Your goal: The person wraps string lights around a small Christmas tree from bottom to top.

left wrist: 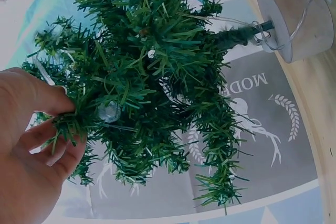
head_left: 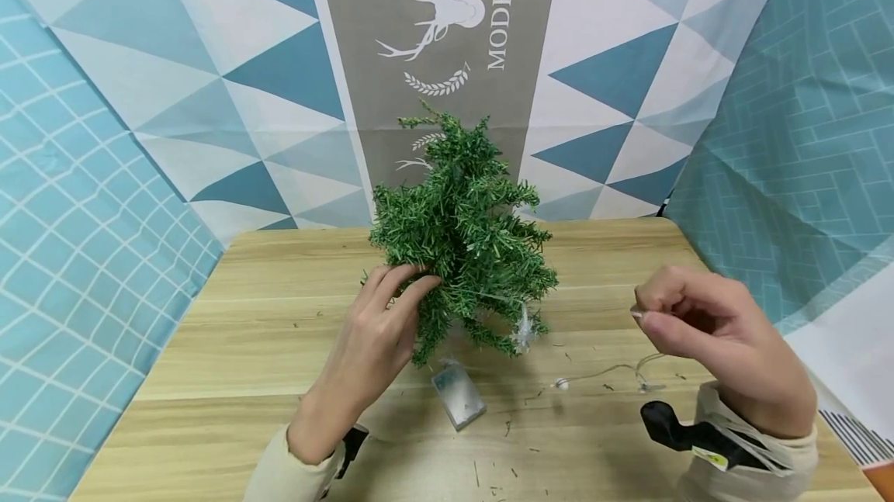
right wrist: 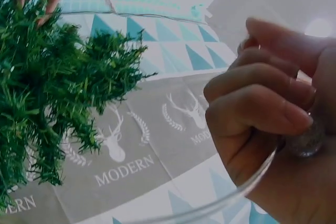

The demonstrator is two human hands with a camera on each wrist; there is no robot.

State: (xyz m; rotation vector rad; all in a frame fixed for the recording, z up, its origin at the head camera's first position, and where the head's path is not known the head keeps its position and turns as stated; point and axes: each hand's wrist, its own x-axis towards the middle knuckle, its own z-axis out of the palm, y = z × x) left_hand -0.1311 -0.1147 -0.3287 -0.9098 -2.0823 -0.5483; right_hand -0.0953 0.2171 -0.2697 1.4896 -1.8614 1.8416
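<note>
A small artificial Christmas tree (head_left: 461, 230) stands mid-table. My left hand (head_left: 373, 331) reaches into its left side; in the left wrist view the thumb and fingers pinch a green branch tip (left wrist: 71, 121). A clear bulb (left wrist: 109, 112) sits among the needles beside those fingers. Off to the right of the tree, my right hand (head_left: 712, 339) is raised above the table with curled fingers, gripping a string of lights (right wrist: 231, 200). A clear ball (right wrist: 306, 140) on it shows under the fingers in the right wrist view. Part of the string is hidden inside the fist.
In front of the tree lies a silvery battery box (head_left: 459, 396). A clear snowflake-like ornament (head_left: 522, 331) hangs at the lower right branches. Loose wire with a small white bead (head_left: 562, 383) trails over the wooden table (head_left: 230, 362), among fallen needles. Patterned cloth (head_left: 265, 60) hangs behind.
</note>
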